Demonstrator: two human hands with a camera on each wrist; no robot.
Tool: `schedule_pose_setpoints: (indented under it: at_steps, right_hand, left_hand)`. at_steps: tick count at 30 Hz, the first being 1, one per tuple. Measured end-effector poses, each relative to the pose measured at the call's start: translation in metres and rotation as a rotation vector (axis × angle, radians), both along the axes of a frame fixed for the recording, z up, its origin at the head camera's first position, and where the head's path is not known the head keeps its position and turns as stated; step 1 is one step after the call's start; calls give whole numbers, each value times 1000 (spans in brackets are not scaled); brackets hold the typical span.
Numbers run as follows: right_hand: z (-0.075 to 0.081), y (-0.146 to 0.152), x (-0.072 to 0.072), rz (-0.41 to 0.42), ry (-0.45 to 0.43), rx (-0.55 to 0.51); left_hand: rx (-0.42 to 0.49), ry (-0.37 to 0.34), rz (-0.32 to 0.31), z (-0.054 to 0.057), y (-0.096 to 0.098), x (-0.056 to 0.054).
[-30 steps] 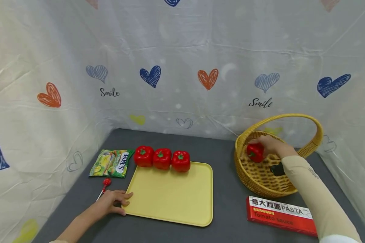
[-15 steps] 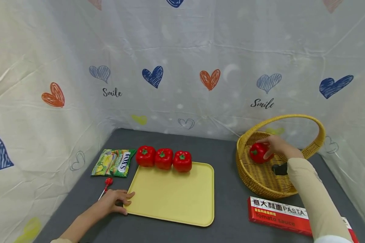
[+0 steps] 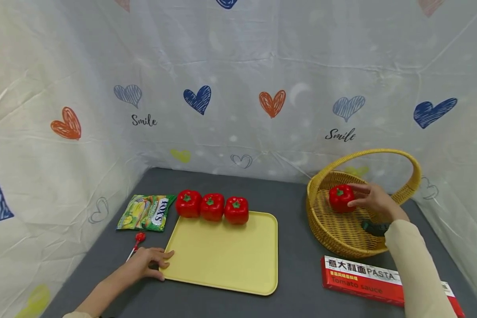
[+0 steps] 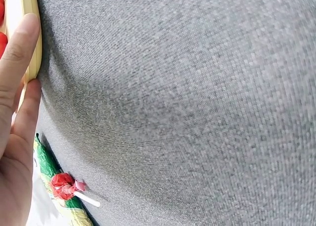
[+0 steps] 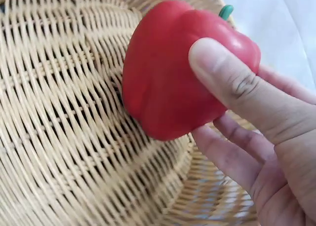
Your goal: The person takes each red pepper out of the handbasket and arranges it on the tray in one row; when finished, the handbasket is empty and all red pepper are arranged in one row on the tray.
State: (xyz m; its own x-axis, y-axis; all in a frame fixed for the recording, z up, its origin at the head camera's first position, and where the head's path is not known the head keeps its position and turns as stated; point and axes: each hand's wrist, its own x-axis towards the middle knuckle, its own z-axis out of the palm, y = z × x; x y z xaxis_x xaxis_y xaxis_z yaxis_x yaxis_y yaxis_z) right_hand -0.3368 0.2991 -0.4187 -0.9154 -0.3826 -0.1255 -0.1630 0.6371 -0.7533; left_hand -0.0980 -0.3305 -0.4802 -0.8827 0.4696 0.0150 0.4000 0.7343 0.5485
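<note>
Inside the wicker basket (image 3: 342,240) at the right, my right hand (image 3: 375,201) holds a red toy bell pepper (image 3: 340,198) from its right side. In the right wrist view the thumb lies across the pepper (image 5: 173,78), and the other fingers are partly hidden behind it. My left hand (image 3: 145,264) holds the yellow tray (image 3: 222,260) at its near left corner. Thumb and fingers rest along the rim there, and the left wrist view shows fingertips against the tray edge (image 4: 33,58). Three more red bell peppers (image 3: 212,207) stand in a row over the tray's far edge.
A green FOX'S candy bag (image 3: 145,213) and a red lollipop (image 3: 140,237) lie left of the tray. A red pasta box (image 3: 361,281) lies in front of the basket, partly behind my right sleeve. The basket's tall handle (image 3: 381,151) arches above it; a printed curtain hangs behind.
My right hand has shifted from over the pepper to its right side, and the pepper has moved slightly right within the basket. The left hand and tray stay in place.
</note>
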Motion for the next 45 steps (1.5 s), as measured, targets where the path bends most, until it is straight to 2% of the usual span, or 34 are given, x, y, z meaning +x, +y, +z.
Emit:
schedule_pose_setpoints:
  at_steps: [4,11,16,18,20,26,29,33,40,41,45]
  right_hand:
    - [-13,6,7,-108,-38,-92]
    - [-31,6,14,-202,-30,-237]
    - [-37,10,18,-250,-59,-371]
    - [-36,11,18,-263,-96,-431]
    - [-35,12,18,-259,-115,-438]
    - [-28,9,20,-244,-107,-340]
    - [-24,8,24,-245,-121,-348]
    - [-17,5,31,-275,-137,-378]
    - [-8,2,47,-316,-113,-429]
    - [-10,4,48,-330,-108,-476]
    - [-2,-1,62,-330,-86,-472]
  left_hand:
    - [-6,3,-1,1,-2,1]
    - [9,21,-15,1,-1,0]
    - [5,30,-25,0,0,-1]
    - [1,21,-18,1,1,-1]
    - [0,13,-13,1,1,-1]
    - [2,0,-5,1,1,0]
    - [-2,3,-6,1,1,1]
    - [-1,-1,1,2,1,1]
    - [1,-23,12,4,2,2]
    - [1,-24,11,4,2,2]
    - [-5,-24,9,4,2,2]
